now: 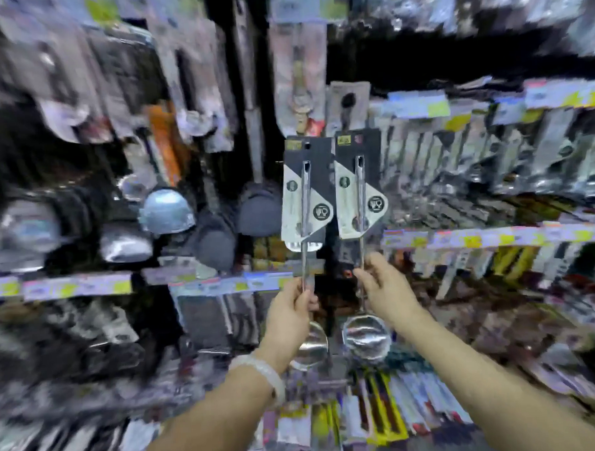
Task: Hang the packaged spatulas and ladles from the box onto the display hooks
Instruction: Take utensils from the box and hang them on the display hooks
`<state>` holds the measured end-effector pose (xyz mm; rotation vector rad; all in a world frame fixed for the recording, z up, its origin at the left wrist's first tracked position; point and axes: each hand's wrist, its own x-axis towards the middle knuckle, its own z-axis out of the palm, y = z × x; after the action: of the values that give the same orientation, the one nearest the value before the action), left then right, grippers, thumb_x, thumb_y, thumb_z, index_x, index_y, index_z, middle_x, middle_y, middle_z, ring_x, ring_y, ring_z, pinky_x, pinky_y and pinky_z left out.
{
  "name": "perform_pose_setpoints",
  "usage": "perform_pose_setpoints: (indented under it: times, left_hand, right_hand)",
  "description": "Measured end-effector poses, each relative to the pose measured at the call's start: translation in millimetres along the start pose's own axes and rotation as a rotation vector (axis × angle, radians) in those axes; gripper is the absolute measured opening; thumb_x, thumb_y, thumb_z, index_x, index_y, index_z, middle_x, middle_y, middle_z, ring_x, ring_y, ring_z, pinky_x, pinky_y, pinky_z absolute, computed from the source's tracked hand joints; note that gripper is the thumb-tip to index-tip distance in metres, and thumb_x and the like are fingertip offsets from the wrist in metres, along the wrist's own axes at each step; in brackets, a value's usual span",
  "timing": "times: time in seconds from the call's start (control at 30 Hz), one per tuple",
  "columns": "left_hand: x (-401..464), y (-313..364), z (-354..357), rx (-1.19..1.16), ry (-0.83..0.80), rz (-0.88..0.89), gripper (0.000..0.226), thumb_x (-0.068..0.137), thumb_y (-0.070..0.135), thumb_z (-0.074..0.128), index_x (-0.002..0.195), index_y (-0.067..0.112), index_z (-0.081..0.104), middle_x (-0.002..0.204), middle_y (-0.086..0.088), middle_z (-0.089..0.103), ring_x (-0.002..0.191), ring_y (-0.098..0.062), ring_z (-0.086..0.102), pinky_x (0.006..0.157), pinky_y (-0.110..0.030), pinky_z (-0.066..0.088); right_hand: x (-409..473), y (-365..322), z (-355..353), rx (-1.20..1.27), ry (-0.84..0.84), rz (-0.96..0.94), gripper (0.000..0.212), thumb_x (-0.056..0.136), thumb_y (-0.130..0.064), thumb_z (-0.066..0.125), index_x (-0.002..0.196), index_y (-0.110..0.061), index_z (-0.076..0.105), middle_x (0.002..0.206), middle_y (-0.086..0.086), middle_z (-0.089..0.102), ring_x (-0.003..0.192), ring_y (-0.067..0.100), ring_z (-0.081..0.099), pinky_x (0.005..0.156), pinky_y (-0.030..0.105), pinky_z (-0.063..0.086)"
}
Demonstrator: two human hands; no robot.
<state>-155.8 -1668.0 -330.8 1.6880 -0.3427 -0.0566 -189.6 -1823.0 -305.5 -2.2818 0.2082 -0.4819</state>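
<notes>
- Left hand [294, 305] pinched the thin steel stem of a stainless ladle on a dark grey and white backing card [305, 194], fingers curled round the handle just above the bowl.
- Right hand [382, 283] gripped the stem of a second, matching stainless ladle on its own grey and white card [359, 188] in the same way.
- Both ladles were held upright, side by side, cards nearly touching, bowls hanging low; likely so the punched holes at the card tops faced the display for hooking.
- The left card's hole showed clearly near its top edge; whether either card already sat on a hook could not be told, the picture being blurred.
- Behind them hung other packaged utensils, among them a dark round skimmer [259, 210] and a shiny steel ladle bowl [166, 212].
- A shelf rail with yellow price tags [494, 239] ran to the right.
- Source box not in view.
</notes>
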Motion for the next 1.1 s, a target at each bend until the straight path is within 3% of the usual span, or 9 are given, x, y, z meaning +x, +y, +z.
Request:
perform_pose_setpoints:
  times: [0.17, 0.27, 0.4, 0.53, 0.63, 0.77, 0.9, 1.0, 1.1]
  left_hand:
    - [-41, -13, -187, 0.102, 0.267, -0.042, 0.025, 0.097, 0.005, 0.035, 0.076, 0.015, 0.044, 0.069, -0.001, 0.05, 0.072, -0.02, 0.05, 0.069, -0.02, 0.042]
    - [-75, -11, -285, 0.136, 0.459, -0.071, 0.025, 0.097, 0.005, 0.037, 0.081, 0.021, 0.049, 0.069, 0.001, 0.053, 0.07, -0.019, 0.054, 0.067, -0.02, 0.045]
    - [-120, -19, -398, 0.178, 0.688, -0.116, 0.026, 0.096, 0.006, 0.04, 0.077, 0.022, 0.049, 0.071, 0.0, 0.057, 0.069, -0.016, 0.056, 0.074, -0.03, 0.047]
    - [-158, -32, -495, 0.22, 0.857, -0.164, 0.022, 0.095, 0.007, 0.041, 0.079, 0.018, 0.05, 0.071, 0.0, 0.055, 0.068, -0.016, 0.054, 0.068, -0.026, 0.047]
    - [-172, -37, -569, 0.255, 0.958, -0.166, 0.016, 0.095, 0.003, 0.041, 0.083, 0.008, 0.05, 0.072, -0.003, 0.053, 0.066, -0.013, 0.05, 0.058, -0.01, 0.041]
    - [-173, -32, -671, 0.241, 1.068, -0.175, 0.024, 0.095, 0.003, 0.041, 0.073, 0.01, 0.047, 0.064, -0.001, 0.05, 0.055, -0.007, 0.047, 0.051, -0.01, 0.041]
    - [-185, -34, -762, 0.162, 1.182, -0.198, 0.029, 0.094, 0.004, 0.044, 0.07, 0.018, 0.05, 0.063, -0.001, 0.057, 0.058, -0.014, 0.054, 0.056, -0.025, 0.045]
    - [-201, -47, -823, 0.207, 1.254, -0.21, 0.026, 0.093, 0.005, 0.046, 0.072, 0.019, 0.053, 0.065, 0.001, 0.058, 0.057, -0.01, 0.051, 0.055, -0.016, 0.043]
    - [-213, -63, -889, 0.174, 1.279, -0.237, 0.021, 0.093, 0.006, 0.046, 0.077, 0.015, 0.056, 0.064, -0.001, 0.058, 0.056, -0.012, 0.051, 0.057, -0.024, 0.045]
  right_hand:
    - [-9, -134, 137, 0.073, -0.253, -0.171, 0.023, 0.095, -0.017, 0.047, 0.077, -0.026, 0.036, 0.071, 0.012, 0.054, 0.069, 0.023, 0.049, 0.063, 0.034, 0.034]
    - [-19, -216, 213, 0.119, -0.365, -0.272, 0.036, 0.095, -0.018, 0.048, 0.067, -0.031, 0.029, 0.064, 0.001, 0.044, 0.069, 0.021, 0.045, 0.062, 0.031, 0.029]
    - [-41, -313, 306, 0.205, -0.548, -0.399, 0.018, 0.095, -0.018, 0.048, 0.08, -0.028, 0.045, 0.067, -0.007, 0.046, 0.067, 0.016, 0.047, 0.06, 0.022, 0.035]
    - [-61, -396, 400, 0.253, -0.708, -0.495, 0.005, 0.096, -0.02, 0.046, 0.098, -0.019, 0.051, 0.089, 0.006, 0.061, 0.084, 0.015, 0.053, 0.066, 0.02, 0.04]
    - [-69, -461, 467, 0.26, -0.774, -0.558, 0.021, 0.095, -0.027, 0.045, 0.114, -0.018, 0.05, 0.105, 0.009, 0.064, 0.096, 0.026, 0.059, 0.08, 0.036, 0.046]
    - [-75, -553, 533, 0.332, -0.885, -0.602, 0.003, 0.096, -0.02, 0.046, 0.095, -0.019, 0.049, 0.09, 0.01, 0.06, 0.085, 0.027, 0.056, 0.07, 0.032, 0.036]
    - [-85, -632, 599, 0.372, -0.951, -0.609, 0.018, 0.097, -0.022, 0.044, 0.08, -0.024, 0.039, 0.066, -0.004, 0.044, 0.059, 0.011, 0.039, 0.056, 0.029, 0.031]
    - [-101, -680, 645, 0.372, -1.005, -0.631, 0.022, 0.098, -0.021, 0.042, 0.117, -0.011, 0.047, 0.096, 0.0, 0.06, 0.089, 0.017, 0.059, 0.075, 0.027, 0.047]
    - [-123, -723, 690, 0.361, -1.046, -0.592, 0.039, 0.099, -0.019, 0.04, 0.136, -0.006, 0.037, 0.132, 0.006, 0.052, 0.125, 0.023, 0.049, 0.09, 0.017, 0.046]
